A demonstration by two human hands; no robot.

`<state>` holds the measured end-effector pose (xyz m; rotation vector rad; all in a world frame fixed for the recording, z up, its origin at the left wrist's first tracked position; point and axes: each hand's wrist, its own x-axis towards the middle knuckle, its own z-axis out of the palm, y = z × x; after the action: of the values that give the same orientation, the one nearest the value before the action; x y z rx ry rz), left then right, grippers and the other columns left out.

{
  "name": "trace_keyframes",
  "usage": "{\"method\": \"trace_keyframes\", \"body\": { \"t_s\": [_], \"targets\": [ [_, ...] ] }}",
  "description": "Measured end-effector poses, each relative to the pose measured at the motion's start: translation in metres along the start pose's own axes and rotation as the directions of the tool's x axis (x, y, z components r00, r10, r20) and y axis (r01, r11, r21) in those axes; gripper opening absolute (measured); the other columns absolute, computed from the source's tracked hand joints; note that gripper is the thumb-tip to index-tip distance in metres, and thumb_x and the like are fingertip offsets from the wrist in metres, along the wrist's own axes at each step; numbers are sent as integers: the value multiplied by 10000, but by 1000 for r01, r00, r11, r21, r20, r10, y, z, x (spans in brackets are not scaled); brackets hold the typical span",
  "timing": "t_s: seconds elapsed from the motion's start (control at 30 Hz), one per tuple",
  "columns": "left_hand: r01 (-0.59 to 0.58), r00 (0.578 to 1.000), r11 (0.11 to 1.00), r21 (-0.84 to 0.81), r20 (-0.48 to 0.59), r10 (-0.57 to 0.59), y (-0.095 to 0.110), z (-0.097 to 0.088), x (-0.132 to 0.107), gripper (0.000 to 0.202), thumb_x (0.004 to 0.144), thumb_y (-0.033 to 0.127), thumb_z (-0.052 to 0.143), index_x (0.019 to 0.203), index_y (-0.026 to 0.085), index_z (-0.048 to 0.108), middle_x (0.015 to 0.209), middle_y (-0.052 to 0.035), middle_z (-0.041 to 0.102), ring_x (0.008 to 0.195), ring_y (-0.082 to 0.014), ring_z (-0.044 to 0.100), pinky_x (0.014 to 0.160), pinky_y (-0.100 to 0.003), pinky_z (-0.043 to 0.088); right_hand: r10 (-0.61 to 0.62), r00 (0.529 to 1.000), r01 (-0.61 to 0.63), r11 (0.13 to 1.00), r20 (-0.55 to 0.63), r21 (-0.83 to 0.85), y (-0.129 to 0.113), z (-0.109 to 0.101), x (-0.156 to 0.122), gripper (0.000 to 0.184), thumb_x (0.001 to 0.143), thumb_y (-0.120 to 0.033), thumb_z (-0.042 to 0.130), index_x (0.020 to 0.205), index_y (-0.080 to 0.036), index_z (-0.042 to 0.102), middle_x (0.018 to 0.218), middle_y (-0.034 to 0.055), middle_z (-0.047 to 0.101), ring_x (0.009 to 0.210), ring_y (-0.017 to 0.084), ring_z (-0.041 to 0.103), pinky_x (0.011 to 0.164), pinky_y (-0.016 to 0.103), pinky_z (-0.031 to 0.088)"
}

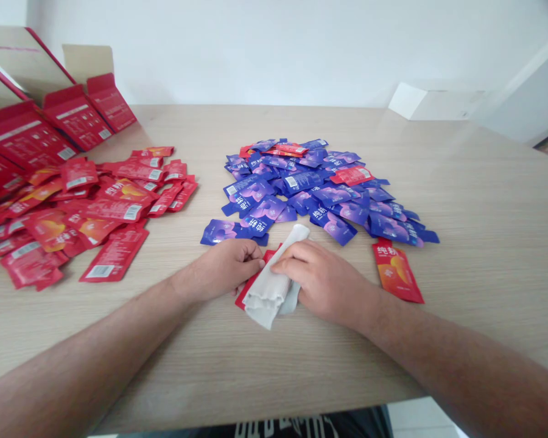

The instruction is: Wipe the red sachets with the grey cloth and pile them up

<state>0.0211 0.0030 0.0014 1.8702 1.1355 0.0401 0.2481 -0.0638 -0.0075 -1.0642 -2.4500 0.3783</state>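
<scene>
Our left hand (231, 267), fingers curled, pinches the top edge of a flat red foil sachet (249, 287). Our right hand (322, 281) grips a white ribbed folded cloth (269, 295) laid across it, btwn both hands. All sits on a pale wood-grain table (274, 365) w/ a white wall (274, 48) behind. The sachet is mostly hidden, only its red edges showing.

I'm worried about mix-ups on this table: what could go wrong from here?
The folded white cloth under the right hand covers most of the flat red foil sachet beside the left hand, so it might slip or crease unseen. The heap of blue foil sachets just beyond already holds stray red sachets; a wide sweep could mix them further.
</scene>
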Motion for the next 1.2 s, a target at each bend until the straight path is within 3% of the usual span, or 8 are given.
{"method": "trace_keyframes", "body": {
  "t_s": [0.13, 0.3, 0.47, 0.67, 0.8, 1.0, 1.2],
  "targets": [
    [32, 998, 999, 5, -57, -32, 0, 0, 0, 215, 931, 405, 541, 847, 213, 584, 613, 37, 618, 467, -113, 573, 422, -214, 402, -114, 990, 113, 993, 84, 14, -9, -1, -2, 239, 919, -136, 644, 1136, -175, 734, 1069, 99, 676, 1034, 259, 593, 922, 417, 528],
    [25, 996, 1000, 16, -81, -24, 3, 0, 1, 227, 933, 400, 534, 840, 206, 607, 613, 34, 615, 487, -114, 581, 439, -213, 425, -59, 997, 60, 998, 48, -6, -13, 3, -4, 271, 932, -143, 653, 1193, -179, 716, 1115, 100, 675, 1052, 253, 593, 945, 415, 522],
    [49, 993, 998, 25, -108, -46, 6, 0, 0, 236, 933, 418, 541, 847, 206, 599, 626, 31, 636, 477, -117, 586, 444, -218, 427, -227, 972, 226, 974, 61, 33, -21, 12, -4, 229, 1044, -255, 550, 1192, -206, 717, 1090, 79, 685, 1084, 233, 582, 965, 381, 515],
    [48, 992, 997, 54, -120, -41, 9, 1, 0, 261, 933, 429, 535, 821, 205, 609, 615, 18, 634, 506, -130, 590, 441, -220, 383, -122, 990, 124, 992, -72, 22, -19, 16, -1, 275, 1018, -192, 573, 1268, -185, 689, 1144, 97, 680, 1095, 248, 565, 986, 422, 509],
    [70, 993, 997, 15, -99, -68, 9, 0, 0, 280, 940, 468, 523, 836, 213, 573, 615, 28, 623, 504, -138, 602, 461, -234, 425, -271, 962, 270, 962, 26, 25, -25, 16, 1, 249, 1053, -255, 528, 1219, -206, 708, 1109, 72, 694, 1081, 236, 566, 1002, 407, 499],
    [24, 990, 997, 76, -139, -13, 4, 0, 1, 267, 912, 452, 557, 815, 208, 606, 647, 13, 637, 549, -136, 584, 478, -234, 395, -116, 991, 117, 993, -72, 15, -21, 18, 1, 275, 998, -170, 593, 1251, -175, 703, 1123, 99, 676, 1099, 254, 553, 981, 426, 508],
    [60, 996, 998, -11, -64, -60, 4, 0, 1, 301, 944, 487, 512, 853, 210, 591, 636, 25, 628, 516, -130, 584, 471, -230, 406, -215, 976, 215, 977, 18, -5, -24, 17, 3, 249, 1039, -248, 551, 1223, -210, 714, 1082, 83, 683, 1086, 243, 558, 983, 416, 501]
  ]
}}
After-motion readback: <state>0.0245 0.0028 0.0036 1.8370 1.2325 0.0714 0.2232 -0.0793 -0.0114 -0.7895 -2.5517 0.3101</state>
